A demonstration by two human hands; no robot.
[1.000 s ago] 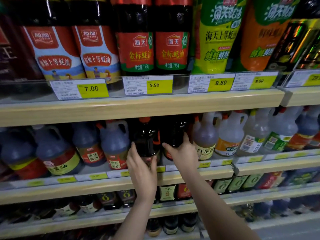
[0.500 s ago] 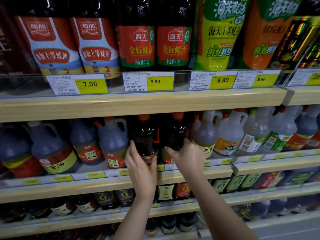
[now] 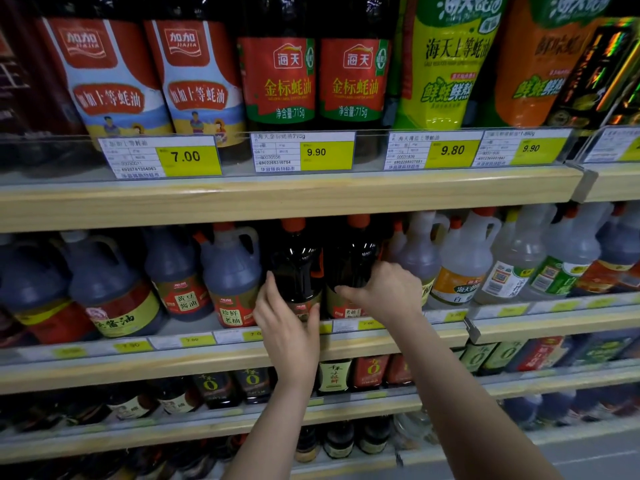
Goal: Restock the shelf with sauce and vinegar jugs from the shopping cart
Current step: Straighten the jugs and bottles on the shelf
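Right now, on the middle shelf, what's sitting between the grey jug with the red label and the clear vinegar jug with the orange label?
In the head view, two dark bottles with orange caps stand there: the left bottle, which the left hand cups, and the right bottle, which the right hand touches.

The two dark bottles (image 3: 294, 268) (image 3: 351, 265) are glossy – bright glints on smooth shoulders – with orange plastic caps. The grey jugs (image 3: 232, 271) beside them look matt, cloudy plastic with paper-like labels. Shelf edges (image 3: 277, 199) show pale wood grain, matt. The price tags (image 3: 159, 156) are paper behind a clear, shiny plastic strip. Up top, the pouches (image 3: 446, 64) have a slick printed sheen, and the box (image 3: 599, 71) at right glitters like foil.
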